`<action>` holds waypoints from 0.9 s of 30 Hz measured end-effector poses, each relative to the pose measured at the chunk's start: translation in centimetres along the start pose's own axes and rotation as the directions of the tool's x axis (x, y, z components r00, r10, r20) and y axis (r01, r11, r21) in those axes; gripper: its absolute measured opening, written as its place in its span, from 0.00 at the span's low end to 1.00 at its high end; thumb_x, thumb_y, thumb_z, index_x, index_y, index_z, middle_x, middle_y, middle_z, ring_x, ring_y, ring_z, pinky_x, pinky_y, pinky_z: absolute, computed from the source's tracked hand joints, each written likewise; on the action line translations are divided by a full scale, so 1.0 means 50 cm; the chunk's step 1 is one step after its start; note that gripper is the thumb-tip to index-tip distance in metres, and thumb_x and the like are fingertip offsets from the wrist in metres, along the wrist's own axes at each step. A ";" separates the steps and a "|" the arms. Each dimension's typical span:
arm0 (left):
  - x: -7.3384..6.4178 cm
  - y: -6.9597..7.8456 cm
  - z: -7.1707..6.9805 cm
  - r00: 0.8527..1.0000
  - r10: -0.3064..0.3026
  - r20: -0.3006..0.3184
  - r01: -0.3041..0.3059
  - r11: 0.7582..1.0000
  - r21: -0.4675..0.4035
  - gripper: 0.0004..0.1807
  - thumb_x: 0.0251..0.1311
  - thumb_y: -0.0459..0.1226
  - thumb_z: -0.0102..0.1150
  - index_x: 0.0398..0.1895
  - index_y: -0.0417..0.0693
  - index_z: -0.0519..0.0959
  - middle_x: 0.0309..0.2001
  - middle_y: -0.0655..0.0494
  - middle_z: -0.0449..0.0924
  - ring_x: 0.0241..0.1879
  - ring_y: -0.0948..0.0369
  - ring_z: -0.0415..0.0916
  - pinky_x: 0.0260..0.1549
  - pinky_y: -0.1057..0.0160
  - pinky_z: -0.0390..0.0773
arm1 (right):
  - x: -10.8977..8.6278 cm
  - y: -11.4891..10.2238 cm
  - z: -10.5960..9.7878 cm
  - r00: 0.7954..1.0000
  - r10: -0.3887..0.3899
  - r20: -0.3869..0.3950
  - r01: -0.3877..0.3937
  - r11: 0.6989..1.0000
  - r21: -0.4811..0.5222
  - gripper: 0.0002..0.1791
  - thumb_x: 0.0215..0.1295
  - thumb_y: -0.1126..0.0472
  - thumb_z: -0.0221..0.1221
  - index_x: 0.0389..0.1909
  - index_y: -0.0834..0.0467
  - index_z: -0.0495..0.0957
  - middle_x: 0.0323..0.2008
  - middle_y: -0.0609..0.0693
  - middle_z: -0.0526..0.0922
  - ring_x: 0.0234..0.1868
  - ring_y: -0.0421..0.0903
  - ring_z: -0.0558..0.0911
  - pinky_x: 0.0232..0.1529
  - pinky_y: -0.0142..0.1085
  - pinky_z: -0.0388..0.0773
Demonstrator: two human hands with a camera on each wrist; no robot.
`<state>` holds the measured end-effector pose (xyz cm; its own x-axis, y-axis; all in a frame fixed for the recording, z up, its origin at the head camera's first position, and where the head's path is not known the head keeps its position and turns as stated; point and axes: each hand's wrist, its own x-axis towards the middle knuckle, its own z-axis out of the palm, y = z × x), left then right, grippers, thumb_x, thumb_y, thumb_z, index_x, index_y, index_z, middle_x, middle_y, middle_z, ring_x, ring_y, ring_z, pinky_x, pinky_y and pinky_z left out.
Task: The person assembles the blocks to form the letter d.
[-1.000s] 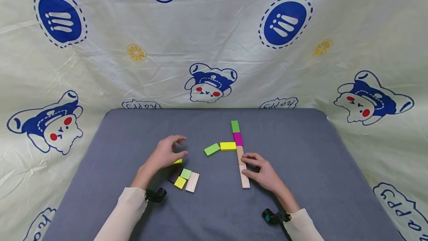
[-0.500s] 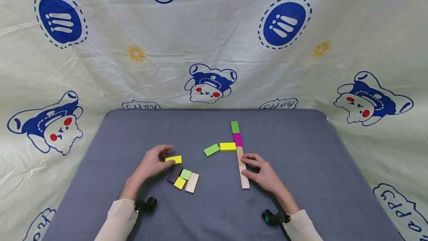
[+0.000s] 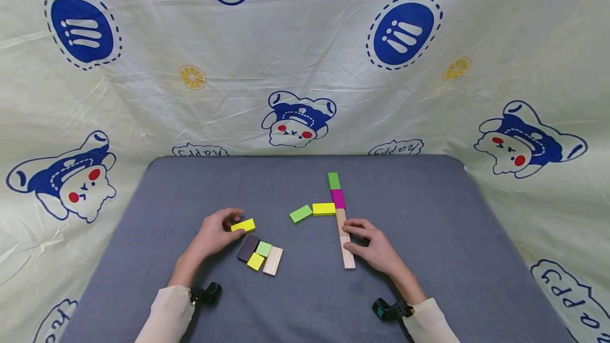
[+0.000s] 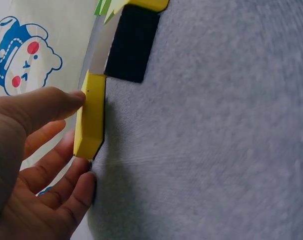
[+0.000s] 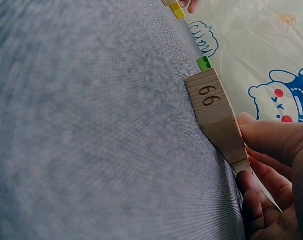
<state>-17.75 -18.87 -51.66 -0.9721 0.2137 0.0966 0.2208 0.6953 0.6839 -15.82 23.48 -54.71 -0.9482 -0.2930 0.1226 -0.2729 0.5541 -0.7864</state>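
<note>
My left hand (image 3: 216, 232) holds a yellow block (image 3: 243, 225) between thumb and fingers, beside the upper end of a small cluster. In the left wrist view the thumb lies on that yellow block (image 4: 93, 117), close to a dark block (image 4: 133, 42). My right hand (image 3: 376, 245) rests its thumb and fingertips along the right side of a straight row. That row runs from a plain wooden block (image 3: 348, 253) and a second wooden block (image 3: 341, 221) to a magenta block (image 3: 338, 198) and a green block (image 3: 334, 180). In the right wrist view the near wooden block (image 5: 210, 97) bears the number 66.
A yellow block (image 3: 324, 209) juts left from the row, with a light green block (image 3: 301, 214) angled at its end. The cluster holds a dark block (image 3: 249, 248), small green (image 3: 263, 249) and yellow blocks (image 3: 256, 262), and a wooden block (image 3: 273, 261). Grey cloth (image 3: 405, 189) covers the table.
My left hand has drawn back left and down to the yellow block above the cluster, which has since tilted and shifted slightly left in its grasp. My right hand has stayed still.
</note>
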 end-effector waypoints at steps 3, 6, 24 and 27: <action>0.000 -0.001 0.004 1.000 0.013 0.000 -0.013 1.000 0.028 0.21 0.57 0.33 0.72 0.55 0.38 0.83 0.44 0.47 0.84 0.39 0.56 0.76 0.41 0.56 0.76 | -0.001 -0.012 -0.003 1.000 0.007 0.004 -0.007 1.000 0.007 0.23 0.64 0.59 0.71 0.59 0.60 0.84 0.62 0.54 0.80 0.65 0.56 0.76 0.64 0.46 0.75; 0.001 0.000 0.010 1.000 0.012 0.009 -0.013 0.999 0.046 0.19 0.57 0.33 0.72 0.52 0.39 0.84 0.45 0.46 0.85 0.39 0.56 0.76 0.41 0.56 0.76 | -0.001 -0.011 -0.003 1.000 0.013 0.006 -0.013 1.000 0.006 0.23 0.64 0.59 0.71 0.59 0.60 0.84 0.62 0.53 0.79 0.65 0.56 0.76 0.65 0.46 0.75; 0.011 0.007 0.013 0.997 -0.077 -0.021 0.078 0.997 0.025 0.17 0.59 0.38 0.71 0.51 0.42 0.86 0.42 0.48 0.83 0.37 0.57 0.73 0.37 0.59 0.72 | -0.002 -0.001 -0.002 1.000 0.001 0.011 -0.001 1.000 0.006 0.23 0.65 0.55 0.70 0.60 0.58 0.84 0.62 0.53 0.80 0.65 0.57 0.76 0.64 0.50 0.74; 0.016 0.015 0.015 0.996 -0.075 -0.037 0.076 0.997 0.016 0.17 0.59 0.38 0.71 0.51 0.42 0.86 0.42 0.49 0.83 0.36 0.58 0.73 0.36 0.61 0.72 | -0.002 0.000 -0.003 1.000 0.004 0.013 -0.004 1.000 0.004 0.23 0.65 0.56 0.70 0.60 0.58 0.84 0.62 0.53 0.79 0.65 0.56 0.76 0.65 0.50 0.74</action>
<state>-18.30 -17.68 -51.59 -0.9882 0.1355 0.0714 0.1477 0.7204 0.6777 -15.75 23.61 -54.65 -0.9472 -0.3006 0.1118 -0.2684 0.5522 -0.7893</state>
